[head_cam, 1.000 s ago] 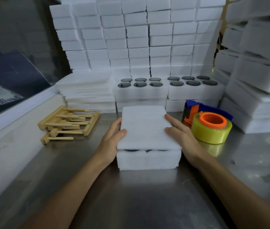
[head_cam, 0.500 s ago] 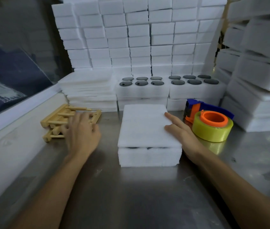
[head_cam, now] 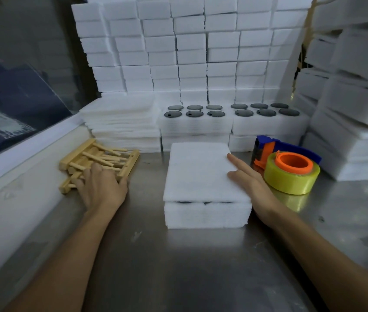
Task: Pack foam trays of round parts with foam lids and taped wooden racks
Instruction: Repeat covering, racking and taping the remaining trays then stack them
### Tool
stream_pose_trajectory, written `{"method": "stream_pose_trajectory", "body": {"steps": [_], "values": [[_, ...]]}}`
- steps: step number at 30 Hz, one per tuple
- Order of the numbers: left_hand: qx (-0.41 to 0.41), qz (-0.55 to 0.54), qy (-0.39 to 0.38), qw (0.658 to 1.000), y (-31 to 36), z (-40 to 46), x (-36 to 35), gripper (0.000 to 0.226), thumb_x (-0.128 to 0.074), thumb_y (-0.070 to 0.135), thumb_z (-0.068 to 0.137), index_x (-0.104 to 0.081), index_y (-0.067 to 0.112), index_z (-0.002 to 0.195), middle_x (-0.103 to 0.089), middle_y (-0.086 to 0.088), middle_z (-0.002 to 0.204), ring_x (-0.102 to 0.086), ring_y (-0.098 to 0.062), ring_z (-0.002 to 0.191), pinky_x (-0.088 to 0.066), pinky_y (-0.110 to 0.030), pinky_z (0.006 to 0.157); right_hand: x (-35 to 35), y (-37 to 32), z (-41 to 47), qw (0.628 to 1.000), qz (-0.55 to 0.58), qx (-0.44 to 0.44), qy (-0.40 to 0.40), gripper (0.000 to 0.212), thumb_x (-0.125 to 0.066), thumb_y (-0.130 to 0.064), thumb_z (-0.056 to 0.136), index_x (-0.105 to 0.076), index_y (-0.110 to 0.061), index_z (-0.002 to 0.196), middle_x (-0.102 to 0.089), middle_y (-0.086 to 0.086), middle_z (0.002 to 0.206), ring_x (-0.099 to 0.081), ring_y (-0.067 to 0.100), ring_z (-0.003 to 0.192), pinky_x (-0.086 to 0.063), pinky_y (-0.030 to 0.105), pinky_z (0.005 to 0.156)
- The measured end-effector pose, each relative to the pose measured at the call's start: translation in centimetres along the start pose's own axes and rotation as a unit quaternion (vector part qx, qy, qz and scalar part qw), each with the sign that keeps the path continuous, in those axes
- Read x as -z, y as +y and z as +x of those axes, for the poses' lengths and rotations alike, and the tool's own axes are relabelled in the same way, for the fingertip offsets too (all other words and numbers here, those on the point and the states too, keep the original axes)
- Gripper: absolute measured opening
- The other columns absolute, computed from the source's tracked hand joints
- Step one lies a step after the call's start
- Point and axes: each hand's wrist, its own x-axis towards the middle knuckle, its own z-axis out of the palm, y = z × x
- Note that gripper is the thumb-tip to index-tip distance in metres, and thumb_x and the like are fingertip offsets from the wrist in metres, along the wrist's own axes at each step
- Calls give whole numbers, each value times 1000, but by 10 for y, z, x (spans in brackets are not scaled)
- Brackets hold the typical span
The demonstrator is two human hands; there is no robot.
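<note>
Steel bench (head_cam: 201,266) before stacked foam blocks (head_cam: 189,52)

My arms come in bare from the bottom edge — no sleeves anywhere along them, no cuffs at the wrists. My left hand (head_cam: 102,188) wears no glove, and I can see no ring, watch or band at that wrist. My right hand (head_cam: 249,183) is just as plain — ungloved, nothing on the fingers (head_cam: 235,159) that show, nothing round the wrist. Both forearms are slim and smooth, without tape, bandage or marking. The nails are too small to make out.
</note>
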Motion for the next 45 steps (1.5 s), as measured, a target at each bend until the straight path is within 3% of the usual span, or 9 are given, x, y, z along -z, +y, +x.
{"method": "stream_pose_trajectory", "body": {"steps": [6,10,14,18,24,30,34,38,45], "values": [[52,-350,61,933,14,-8,18,17,-68,29,87,-73,16,76,-50,-2,100,-52,-26,101,-40,-28,81,0,0,0,1000,5,-5,1,50,-52,-31,96,-42,-44,143,-42,-7,150,-46,17,131,-34,44,114],[176,-594,8,785,43,-15,60,18,-72,28,84,-67,23,68,-57,8,74,-53,-10,70,-43,-25,65,-1,-2,0,1000,8,-5,3,50,-52,-29,96,-42,-42,144,-41,-6,150,-45,18,132,-33,45,115],[219,-763,-175,583,65,-24,96,18,-69,30,86,-71,14,95,-54,10,61,-39,-7,57,-31,-22,50,-2,-4,-2,1000,4,-4,6,50,-51,-28,96,-42,-40,144,-40,-6,151,-44,17,133,-32,44,115],[247,-763,-301,516,87,-49,112,23,-69,32,82,-74,11,72,-46,5,57,-35,-9,51,-28,-22,47,-3,-6,-3,1000,-13,0,9,50,-50,-30,97,-41,-40,145,-35,-7,154,-38,16,136,-28,44,117],[263,-706,-330,568,89,-58,113,20,-65,30,83,-64,10,80,-40,0,73,-35,-9,46,-20,-19,33,-2,-7,-3,999,-33,0,11,49,-49,-33,96,-41,-43,144,-31,-9,156,-30,14,140,-21,45,119],[163,-551,-309,758,73,-43,99,30,-63,35,81,-49,18,60,-44,1,58,-33,-13,42,-16,-16,36,-3,-8,-5,1000,5,-7,13,50,-51,-26,96,-43,-39,144,-42,-5,149,-48,15,128,-36,41,113],[105,-496,-259,822,69,-45,79,30,-69,34,78,-51,19,60,-42,3,53,-34,-16,49,-27,-27,47,-3,-8,-5,1000,-8,-10,10,50,-50,-28,97,-41,-40,145,-41,-4,149,-50,16,124,-39,42,110],[16,-518,-178,836,70,-49,62,26,-78,46,74,-60,32,86,-56,9,78,-53,-11,69,-39,-24,60,-3,-11,-6,1000,-6,-10,10,50,-50,-28,97,-41,-40,145,-42,-2,147,-53,15,120,-41,39,107],[-161,-483,-192,839,66,-53,50,82,-76,63,56,-57,38,132,-48,29,121,-43,17,110,-34,-7,81,-4,-13,-7,1000,16,-15,14,50,-52,-23,97,-43,-37,144,-49,-4,142,-55,13,120,-42,37,108]]}}
